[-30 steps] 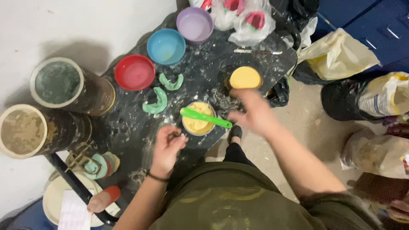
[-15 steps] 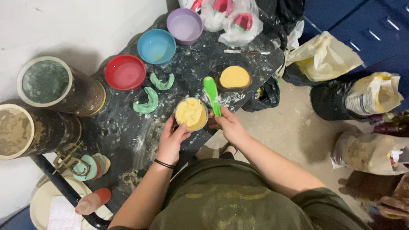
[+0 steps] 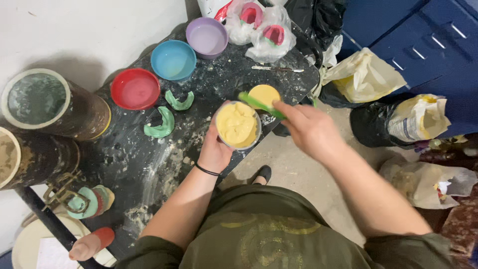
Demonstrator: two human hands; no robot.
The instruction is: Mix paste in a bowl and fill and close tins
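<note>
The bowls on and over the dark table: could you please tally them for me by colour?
Red bowl: 1
Blue bowl: 1
Purple bowl: 1
Yellow bowl: 1
Bowl of yellow paste, held by the left hand: 1
Total: 5

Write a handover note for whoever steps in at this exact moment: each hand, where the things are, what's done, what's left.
Left hand: holds the cup of yellow paste up at the edge of the black table.
Right hand: grips the green spatula, its blade over the cup's far rim.
Nearby: yellow bowl just behind the cup; red bowl, blue bowl and purple bowl in a row; two green curved moulds lying beside them.
Done: the cup is full of smooth-looking yellow paste.
Left: the green moulds show no yellow paste; the coloured bowls look unused.
</note>
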